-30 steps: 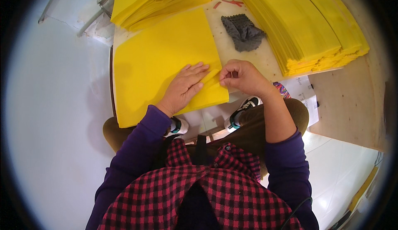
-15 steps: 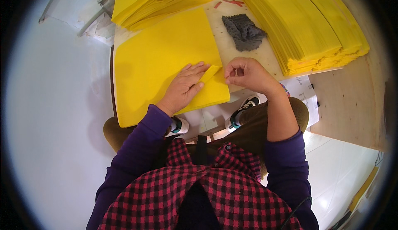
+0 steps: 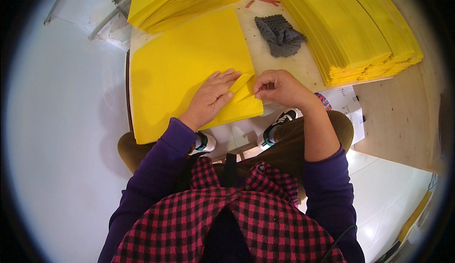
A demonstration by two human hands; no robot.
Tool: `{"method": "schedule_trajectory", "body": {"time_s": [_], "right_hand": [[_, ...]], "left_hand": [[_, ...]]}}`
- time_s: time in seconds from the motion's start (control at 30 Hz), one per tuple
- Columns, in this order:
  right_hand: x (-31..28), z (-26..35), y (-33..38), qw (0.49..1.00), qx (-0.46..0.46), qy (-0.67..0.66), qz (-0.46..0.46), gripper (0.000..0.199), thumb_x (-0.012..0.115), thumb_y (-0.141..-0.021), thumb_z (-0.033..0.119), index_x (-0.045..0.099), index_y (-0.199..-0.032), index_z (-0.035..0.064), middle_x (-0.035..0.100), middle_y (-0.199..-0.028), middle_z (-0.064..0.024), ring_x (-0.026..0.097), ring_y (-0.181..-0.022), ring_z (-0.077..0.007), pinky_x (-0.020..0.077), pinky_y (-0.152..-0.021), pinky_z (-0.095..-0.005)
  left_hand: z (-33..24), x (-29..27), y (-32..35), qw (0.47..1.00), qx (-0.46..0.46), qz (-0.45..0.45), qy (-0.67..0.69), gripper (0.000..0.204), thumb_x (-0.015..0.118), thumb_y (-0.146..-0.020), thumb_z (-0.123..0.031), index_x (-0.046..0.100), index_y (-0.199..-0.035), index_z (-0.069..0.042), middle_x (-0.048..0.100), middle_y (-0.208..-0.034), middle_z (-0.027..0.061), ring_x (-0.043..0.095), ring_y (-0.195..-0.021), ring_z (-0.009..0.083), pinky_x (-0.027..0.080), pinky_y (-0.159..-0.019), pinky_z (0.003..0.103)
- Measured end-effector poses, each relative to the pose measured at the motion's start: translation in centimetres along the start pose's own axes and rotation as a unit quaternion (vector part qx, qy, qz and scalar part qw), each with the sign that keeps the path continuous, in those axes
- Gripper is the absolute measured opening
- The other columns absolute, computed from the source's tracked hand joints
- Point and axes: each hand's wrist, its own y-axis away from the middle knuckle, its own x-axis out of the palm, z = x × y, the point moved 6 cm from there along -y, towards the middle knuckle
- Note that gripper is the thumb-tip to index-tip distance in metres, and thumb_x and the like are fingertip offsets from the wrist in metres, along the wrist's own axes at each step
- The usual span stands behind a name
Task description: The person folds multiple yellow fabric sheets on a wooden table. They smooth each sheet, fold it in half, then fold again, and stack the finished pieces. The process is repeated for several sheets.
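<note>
A pile of flat yellow fabric-like sheets [image 3: 189, 54] lies in front of me. On it rests my left hand [image 3: 208, 99], palm down with fingers stretched out. Beside its fingers and thumb, a corner of the top layer is folded up into a narrow flap [image 3: 241, 83]. At the pile's right edge my right hand [image 3: 277, 87] is closed in a pinch, thumb against forefinger, on the edge of the yellow sheet. The exact grip is partly hidden by the curled fingers.
Thick stacks of yellow sheets stand at the back left [image 3: 189, 2] and right [image 3: 350, 30]. Between them lie a crumpled dark grey cloth [image 3: 279, 35] and red strips [image 3: 268, 1] on the pale tabletop [image 3: 296, 64]. A white wall [image 3: 71, 120] borders the left.
My right hand has moved slightly left and down, and its fingertips now meet the sheet's edge. The left hand stays in place.
</note>
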Motion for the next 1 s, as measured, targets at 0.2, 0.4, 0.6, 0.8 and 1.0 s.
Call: {"method": "schedule_trajectory", "body": {"time_s": [0.2,0.4,0.6,0.8,1.0], "right_hand": [[-0.1,0.2,0.1,1.000,0.012,-0.006,-0.002,0.007,0.068,-0.082,0.005,0.066,-0.086,-0.0002,0.061,-0.072,0.0007,0.053,-0.068,-0.0075,0.0455,-0.062,-0.0253],[0.0,0.7,0.0,0.999,0.024,-0.034,-0.014,0.009,0.068,-0.085,0.008,0.066,-0.087,-0.0009,0.061,-0.071,0.0003,0.052,-0.066,-0.0071,0.0451,-0.061,-0.0244],[0.2,1.3,-0.1,0.999,0.034,-0.030,-0.007,0.004,0.066,-0.087,0.002,0.064,-0.088,-0.0007,0.062,-0.078,0.0018,0.055,-0.073,-0.0047,0.0463,-0.067,-0.0206],[0.3,2.3,-0.3,0.999,-0.012,-0.042,-0.032,0.011,0.066,-0.087,0.009,0.064,-0.086,-0.0018,0.058,-0.067,0.0006,0.049,-0.064,-0.0063,0.0434,-0.059,-0.0242],[0.4,2.2,-0.4,0.998,-0.009,-0.046,-0.033,0.011,0.066,-0.087,0.009,0.064,-0.086,-0.0017,0.058,-0.067,0.0003,0.049,-0.063,-0.0067,0.0433,-0.059,-0.0244]], "left_hand": [[0.0,0.0,0.0,1.000,-0.002,-0.001,0.002,0.038,0.049,-0.096,-0.022,0.054,-0.127,-0.002,0.051,-0.138,0.0112,0.041,-0.134,0.0287,0.026,-0.112,0.044],[-0.1,0.0,-0.1,1.000,-0.014,0.019,0.017,0.041,0.048,-0.097,-0.027,0.055,-0.127,-0.001,0.048,-0.142,0.0134,0.037,-0.137,0.0310,0.022,-0.114,0.045],[-0.4,-0.2,-0.2,0.999,-0.010,0.046,0.007,0.053,0.056,-0.090,-0.035,0.053,-0.132,-0.005,0.045,-0.144,0.0142,0.035,-0.138,0.0324,0.020,-0.114,0.047],[-0.9,-0.2,-0.2,0.999,0.004,0.029,-0.022,0.060,0.067,-0.078,-0.032,0.054,-0.130,-0.006,0.048,-0.141,0.0143,0.038,-0.136,0.0324,0.024,-0.113,0.047],[-0.7,-0.1,-0.2,0.999,-0.002,0.043,-0.013,0.061,0.066,-0.080,-0.027,0.051,-0.133,-0.003,0.045,-0.144,0.0145,0.034,-0.138,0.0338,0.021,-0.114,0.048]]}}
